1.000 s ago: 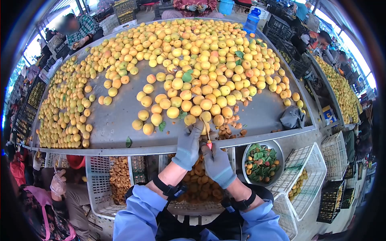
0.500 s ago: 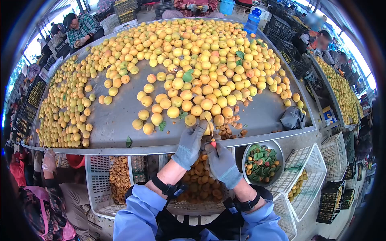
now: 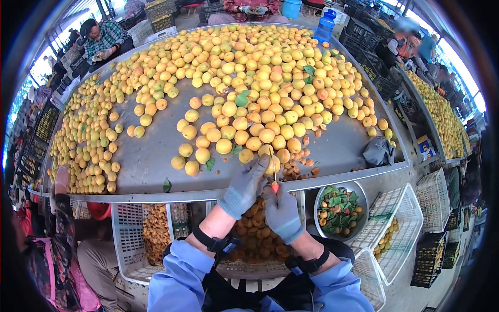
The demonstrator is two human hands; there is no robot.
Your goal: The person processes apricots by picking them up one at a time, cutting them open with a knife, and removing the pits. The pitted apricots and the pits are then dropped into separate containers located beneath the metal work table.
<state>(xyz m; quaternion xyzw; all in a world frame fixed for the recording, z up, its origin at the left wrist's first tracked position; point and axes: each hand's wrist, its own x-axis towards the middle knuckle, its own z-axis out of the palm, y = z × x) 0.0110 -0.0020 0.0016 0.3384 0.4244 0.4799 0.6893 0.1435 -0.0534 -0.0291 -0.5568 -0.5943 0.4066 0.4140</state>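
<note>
My left hand (image 3: 245,184), in a grey glove, pinches a yellow apricot (image 3: 272,165) just above the front edge of the metal table (image 3: 150,171). A gloved right hand, mine, (image 3: 283,208) grips a thin tool with a red handle (image 3: 275,186); its slim metal shaft points up against the fruit. Many apricots (image 3: 260,78) are heaped on the table beyond my hands. Torn apricot pieces (image 3: 297,166) lie right of the held fruit. Below my hands a crate holds apricot halves (image 3: 257,234).
A metal bowl (image 3: 364,200) with leaves and fruit is at the right, beside white crates (image 3: 400,249). A dark cloth (image 3: 378,152) lies on the table's right corner, a blue bottle (image 3: 326,26) at the back. Co-workers sit at the left (image 3: 104,41) and far side.
My right hand has shifted slightly left and down with the tool. At the lower left, a co-worker's arm has reached up to the table's fruit.
</note>
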